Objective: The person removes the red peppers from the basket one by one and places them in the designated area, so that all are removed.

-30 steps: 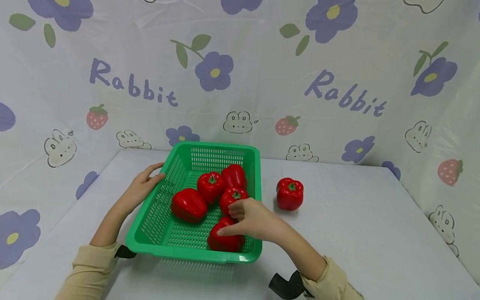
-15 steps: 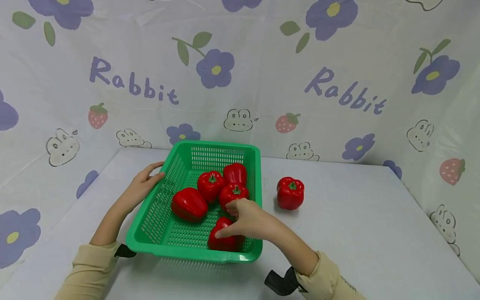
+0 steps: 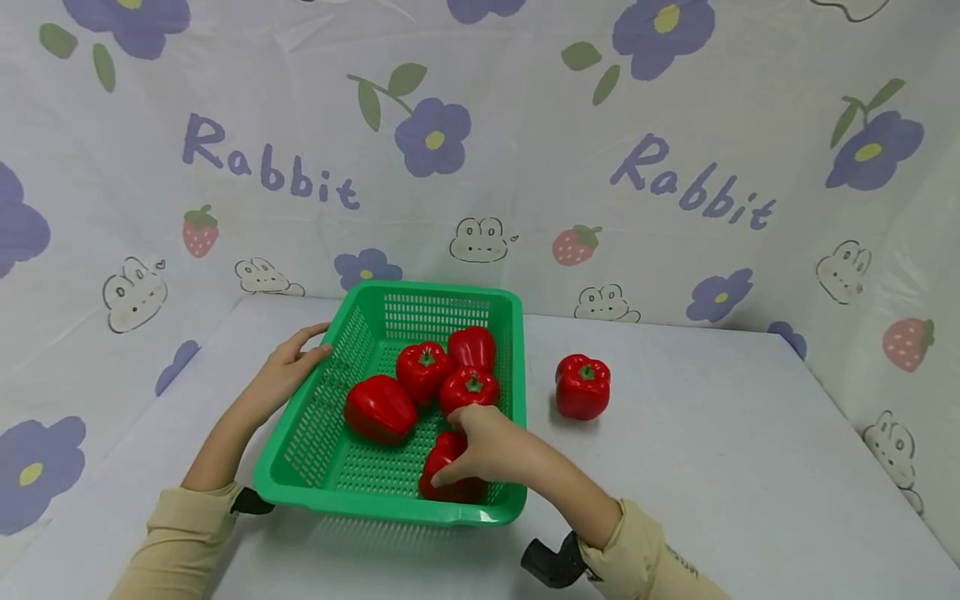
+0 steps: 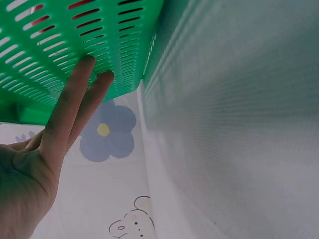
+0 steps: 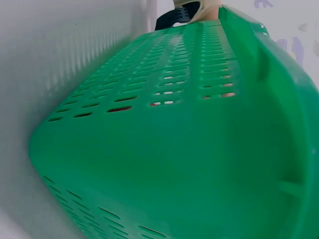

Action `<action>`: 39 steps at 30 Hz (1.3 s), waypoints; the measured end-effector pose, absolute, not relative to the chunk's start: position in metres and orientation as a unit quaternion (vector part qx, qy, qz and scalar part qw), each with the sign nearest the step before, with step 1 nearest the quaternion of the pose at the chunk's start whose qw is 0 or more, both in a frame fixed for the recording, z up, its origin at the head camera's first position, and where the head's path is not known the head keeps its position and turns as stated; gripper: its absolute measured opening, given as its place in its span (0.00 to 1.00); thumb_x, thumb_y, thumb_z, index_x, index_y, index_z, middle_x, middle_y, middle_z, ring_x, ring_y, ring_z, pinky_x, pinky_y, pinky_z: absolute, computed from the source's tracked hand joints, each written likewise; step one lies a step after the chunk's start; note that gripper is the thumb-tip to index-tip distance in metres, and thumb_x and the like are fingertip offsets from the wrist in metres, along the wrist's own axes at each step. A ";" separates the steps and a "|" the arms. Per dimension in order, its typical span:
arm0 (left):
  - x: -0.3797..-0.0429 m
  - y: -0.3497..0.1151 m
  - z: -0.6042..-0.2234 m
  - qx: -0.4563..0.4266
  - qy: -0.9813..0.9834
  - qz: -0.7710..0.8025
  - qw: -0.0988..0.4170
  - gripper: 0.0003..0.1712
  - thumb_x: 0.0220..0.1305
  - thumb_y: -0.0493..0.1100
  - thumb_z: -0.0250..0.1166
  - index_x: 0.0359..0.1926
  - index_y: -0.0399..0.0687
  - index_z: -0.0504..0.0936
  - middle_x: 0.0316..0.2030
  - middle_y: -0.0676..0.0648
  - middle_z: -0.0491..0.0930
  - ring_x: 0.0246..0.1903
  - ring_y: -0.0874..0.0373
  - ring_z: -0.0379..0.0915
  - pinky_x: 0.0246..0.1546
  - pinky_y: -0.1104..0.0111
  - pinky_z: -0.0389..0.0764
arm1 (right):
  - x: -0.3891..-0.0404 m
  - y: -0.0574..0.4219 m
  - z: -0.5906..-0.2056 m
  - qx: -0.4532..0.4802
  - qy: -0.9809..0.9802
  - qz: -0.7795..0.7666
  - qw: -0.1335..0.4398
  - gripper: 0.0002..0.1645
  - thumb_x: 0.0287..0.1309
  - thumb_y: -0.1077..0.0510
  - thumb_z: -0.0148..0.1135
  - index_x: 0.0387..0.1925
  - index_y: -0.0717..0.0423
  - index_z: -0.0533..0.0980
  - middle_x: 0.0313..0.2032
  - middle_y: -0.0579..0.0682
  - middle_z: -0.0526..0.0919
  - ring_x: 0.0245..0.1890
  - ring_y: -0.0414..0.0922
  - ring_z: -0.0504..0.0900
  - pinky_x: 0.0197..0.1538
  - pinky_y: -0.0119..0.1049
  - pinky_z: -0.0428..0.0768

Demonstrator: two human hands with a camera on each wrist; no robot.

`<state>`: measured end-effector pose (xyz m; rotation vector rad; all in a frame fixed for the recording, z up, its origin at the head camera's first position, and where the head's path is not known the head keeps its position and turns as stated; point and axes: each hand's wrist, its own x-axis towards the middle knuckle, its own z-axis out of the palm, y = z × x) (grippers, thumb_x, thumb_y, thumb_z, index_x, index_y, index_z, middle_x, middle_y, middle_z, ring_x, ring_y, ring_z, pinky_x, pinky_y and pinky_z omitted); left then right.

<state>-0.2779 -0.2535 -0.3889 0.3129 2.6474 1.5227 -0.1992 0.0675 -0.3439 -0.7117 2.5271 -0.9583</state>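
A green plastic basket (image 3: 390, 511) with slotted walls holds several red bell peppers. My left hand (image 3: 279, 375) lies along its left side; in the left wrist view, straight fingers (image 4: 72, 102) touch the outer wall. Inside the near right corner, my right hand (image 3: 491, 446) grips a red bell pepper (image 3: 442, 458) from above, thumb on its near side and fingers bent over its far side. Just beyond the knuckles sits another red bell pepper (image 3: 470, 387) with a green stem. In the right wrist view the basket's outer wall (image 5: 174, 149) hides the right hand.
Three more red peppers lie in the basket: one at left (image 3: 380, 409), one in the middle (image 3: 422, 372), one at the back (image 3: 472, 347). A single red pepper (image 3: 582, 387) stands on the white table (image 3: 712, 442), right of the basket. A printed curtain (image 3: 525, 167) hangs behind.
The right hand has shifted slightly, its fingers drawing in closer over the near pepper. The left hand and basket stay in place.
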 end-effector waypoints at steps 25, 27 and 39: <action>-0.276 -0.252 -0.387 0.096 0.862 0.495 0.040 0.35 0.76 0.54 0.47 0.76 0.46 0.51 0.46 0.29 0.80 0.31 0.62 0.82 0.34 0.67 0.83 | -0.195 0.065 -0.347 -0.259 0.892 -0.335 0.157 0.35 0.46 0.60 0.77 0.57 0.69 0.75 0.51 0.59 0.83 0.52 0.52 0.79 0.49 0.47 0.84; -0.276 -0.253 -0.388 0.095 0.862 0.496 0.040 0.35 0.76 0.54 0.47 0.76 0.47 0.52 0.46 0.29 0.81 0.31 0.62 0.82 0.34 0.67 0.83 | -0.195 0.065 -0.347 -0.260 0.893 -0.331 0.161 0.36 0.46 0.60 0.77 0.57 0.69 0.75 0.52 0.59 0.83 0.52 0.52 0.78 0.48 0.47 0.84; -0.278 -0.253 -0.389 0.096 0.861 0.497 0.039 0.35 0.76 0.55 0.48 0.76 0.46 0.52 0.45 0.30 0.81 0.31 0.63 0.83 0.34 0.67 0.84 | -0.196 0.063 -0.347 -0.252 0.902 -0.303 0.178 0.42 0.45 0.57 0.78 0.61 0.69 0.72 0.54 0.59 0.81 0.53 0.52 0.78 0.48 0.47 0.84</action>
